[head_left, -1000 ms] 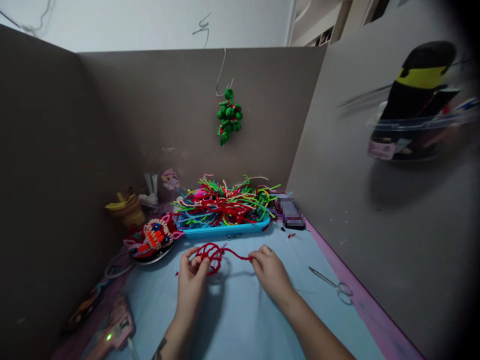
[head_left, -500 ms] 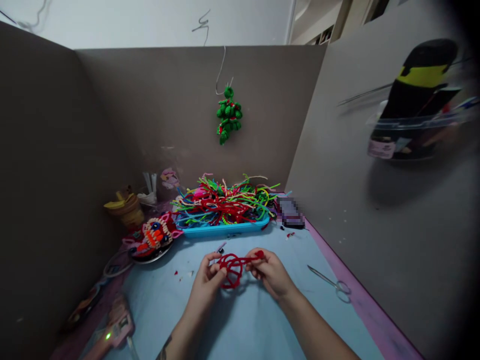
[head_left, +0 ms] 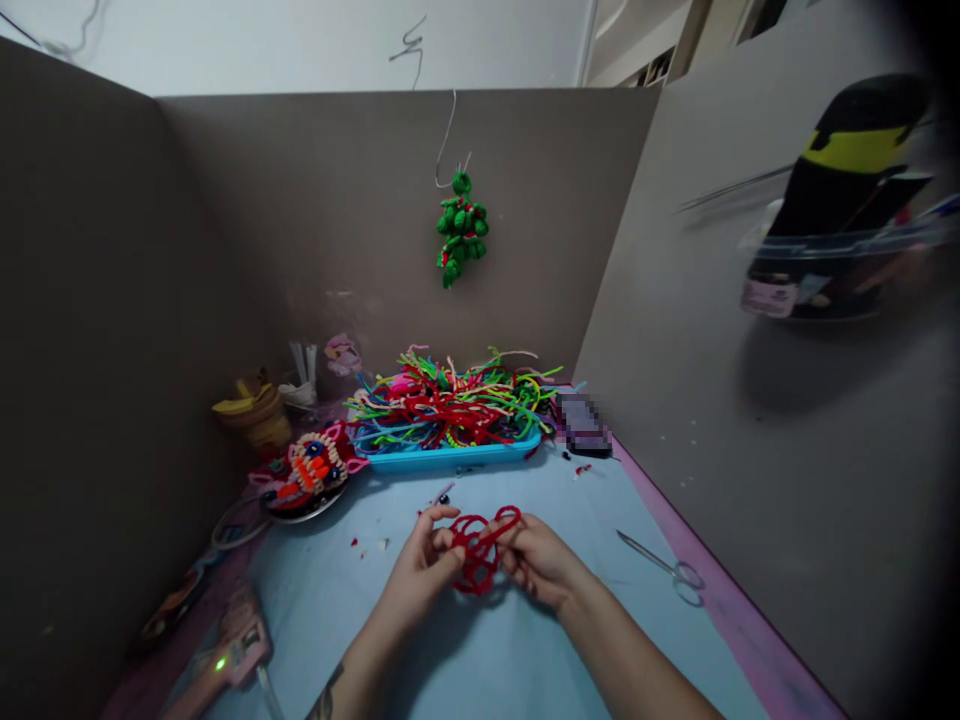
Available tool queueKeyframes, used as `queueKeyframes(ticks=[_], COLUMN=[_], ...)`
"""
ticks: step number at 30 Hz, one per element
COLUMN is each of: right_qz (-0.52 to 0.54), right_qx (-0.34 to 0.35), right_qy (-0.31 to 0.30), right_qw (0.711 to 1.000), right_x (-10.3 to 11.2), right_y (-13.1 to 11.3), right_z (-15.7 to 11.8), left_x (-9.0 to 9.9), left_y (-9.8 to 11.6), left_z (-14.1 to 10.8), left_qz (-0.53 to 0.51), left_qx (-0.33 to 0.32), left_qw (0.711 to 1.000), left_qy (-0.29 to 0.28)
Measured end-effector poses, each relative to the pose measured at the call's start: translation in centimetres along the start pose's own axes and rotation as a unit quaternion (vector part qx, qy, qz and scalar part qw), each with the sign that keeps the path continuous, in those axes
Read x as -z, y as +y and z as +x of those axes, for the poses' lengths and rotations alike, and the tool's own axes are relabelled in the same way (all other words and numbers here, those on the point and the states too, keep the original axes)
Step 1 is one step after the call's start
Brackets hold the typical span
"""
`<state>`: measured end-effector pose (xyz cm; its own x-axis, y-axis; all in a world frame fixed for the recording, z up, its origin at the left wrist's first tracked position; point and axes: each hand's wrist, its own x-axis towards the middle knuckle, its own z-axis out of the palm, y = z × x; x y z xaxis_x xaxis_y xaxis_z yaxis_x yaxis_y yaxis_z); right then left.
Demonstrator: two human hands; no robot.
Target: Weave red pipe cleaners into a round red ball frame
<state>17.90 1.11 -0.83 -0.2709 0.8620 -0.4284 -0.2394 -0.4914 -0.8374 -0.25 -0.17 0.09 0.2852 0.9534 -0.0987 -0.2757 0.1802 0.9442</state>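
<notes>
Between our two hands, just above the tabletop, we have the red cord, gathered into an open knot of loops. Our left hand pinches the knot's near-left edge between thumb and fingers. Our right hand is closed on the other side, with a small loop of the cord standing up at its fingertips; we cannot tell exactly which strand it grips, since the fingers hide it.

The step in hand looks to us like shaping or threading these loops. As we judge it, the next move calls for a steady left pinch, so that the knot keeps its form, while the right fingers guide the strand through or draw it snug without flattening the gaps.

The scissors lie off to our right, untouched, and the tray of coloured cords sits beyond our hands, well apart from them.
</notes>
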Motion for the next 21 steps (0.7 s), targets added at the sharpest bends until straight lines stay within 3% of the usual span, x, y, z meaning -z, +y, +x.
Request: queueKeyframes(ticks=[3,8,12,16,21], right_qz=[-0.032,-0.083,-0.077,-0.083,-0.141], right_qx=[0.002,0.114,0.149,0.209,0.247], right_qy=[0.03,0.079,0.078,0.115,0.136], right_qw=[0.999,0.987,0.983,0.968,0.949], right_x=[-0.3,-0.9,-1.0,-0.5,0.1], right_y=[-0.4,-0.7,-0.4,0.2,0.8], right_z=[-0.3,-0.3,0.1,0.7,1.1], left_x=[0.2,0.4,0.3,0.1,0.5], left_y=[-0.4,-0.9,-0.6,-0.2,-0.7], left_z=[0.1,0.4,0.5,0.3,0.0], left_qz=[0.001,-0.012,-0.002,0.006,0.104], left_qx=[-0.008,-0.004,-0.003,-0.018,-0.073], left_qw=[1.0,1.0,1.0,1.0,0.992], left_qy=[0.002,0.012,0.029,0.022,0.006])
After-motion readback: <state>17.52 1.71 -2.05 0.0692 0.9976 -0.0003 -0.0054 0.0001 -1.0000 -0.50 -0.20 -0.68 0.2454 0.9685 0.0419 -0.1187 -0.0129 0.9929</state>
